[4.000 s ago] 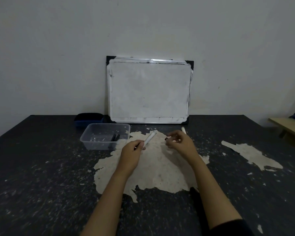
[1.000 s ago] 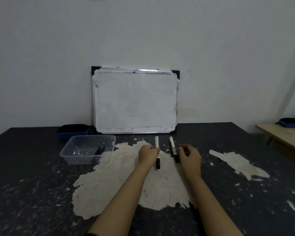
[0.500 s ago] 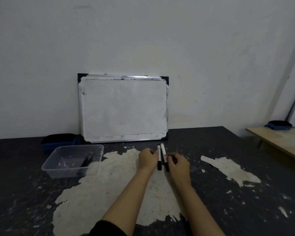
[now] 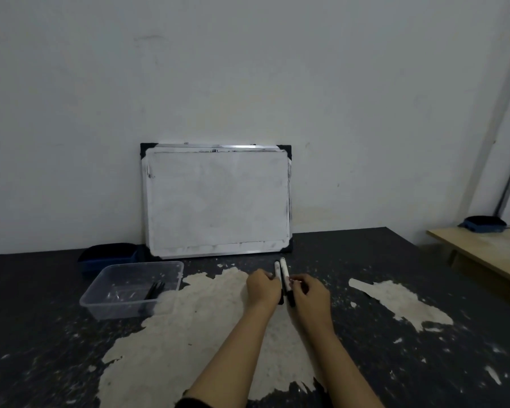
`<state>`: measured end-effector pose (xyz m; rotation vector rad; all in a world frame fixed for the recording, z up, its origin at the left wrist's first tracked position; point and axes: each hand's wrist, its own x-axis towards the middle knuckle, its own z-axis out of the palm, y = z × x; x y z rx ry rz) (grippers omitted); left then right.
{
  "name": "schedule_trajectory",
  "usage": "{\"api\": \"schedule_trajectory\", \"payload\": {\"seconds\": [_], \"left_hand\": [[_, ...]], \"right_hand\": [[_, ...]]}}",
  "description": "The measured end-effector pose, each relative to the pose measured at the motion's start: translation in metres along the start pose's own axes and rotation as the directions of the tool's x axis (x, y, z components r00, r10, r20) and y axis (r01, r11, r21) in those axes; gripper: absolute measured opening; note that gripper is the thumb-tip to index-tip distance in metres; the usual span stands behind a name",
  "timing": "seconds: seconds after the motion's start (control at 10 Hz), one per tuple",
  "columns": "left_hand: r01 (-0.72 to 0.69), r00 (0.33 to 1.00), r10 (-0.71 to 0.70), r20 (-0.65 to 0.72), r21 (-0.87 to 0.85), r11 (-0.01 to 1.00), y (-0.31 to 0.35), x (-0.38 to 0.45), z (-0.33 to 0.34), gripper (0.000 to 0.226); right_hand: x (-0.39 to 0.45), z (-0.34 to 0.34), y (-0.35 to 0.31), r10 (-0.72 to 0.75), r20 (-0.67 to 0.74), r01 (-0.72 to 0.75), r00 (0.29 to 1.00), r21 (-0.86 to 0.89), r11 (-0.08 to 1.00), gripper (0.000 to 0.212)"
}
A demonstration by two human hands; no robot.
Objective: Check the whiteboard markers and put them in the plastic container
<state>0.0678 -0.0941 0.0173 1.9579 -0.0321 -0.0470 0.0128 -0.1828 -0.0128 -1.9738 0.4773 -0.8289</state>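
Observation:
Two white markers with black caps stand side by side between my hands, white ends pointing away. My left hand (image 4: pixel 264 290) grips the left marker (image 4: pixel 277 270). The right marker (image 4: pixel 284 269) is held by my right hand (image 4: pixel 311 298). The two markers almost touch. A clear plastic container (image 4: pixel 114 301) sits on the table to the left, with dark markers (image 4: pixel 152 293) lying inside it. A whiteboard (image 4: pixel 217 201) with black corners leans upright against the wall behind my hands.
A dark blue tray (image 4: pixel 108 256) sits behind the container by the wall. The black table (image 4: pixel 42 348) has large worn pale patches. At the right stands a wooden bench (image 4: pixel 489 254) with a dark blue object (image 4: pixel 483 224) on it.
My hands have drawn together, so the two markers now stand close and parallel. The view has tilted up and turned right, showing more wall.

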Motion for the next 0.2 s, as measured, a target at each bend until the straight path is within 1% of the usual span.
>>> {"api": "schedule_trajectory", "payload": {"seconds": [0.1, 0.2], "left_hand": [[-0.004, 1.000, 0.004, -0.014, 0.009, 1.000, 0.005, 0.000, -0.003, 0.007], [-0.072, 0.997, 0.072, -0.014, 0.000, 0.997, -0.005, -0.006, -0.007, 0.008]], "right_hand": [[0.000, -0.001, -0.007, 0.027, -0.005, -0.027, 1.000, 0.047, 0.999, 0.019], [-0.004, 0.001, -0.003, 0.027, -0.012, -0.027, 1.000, 0.013, 1.000, 0.016]]}}
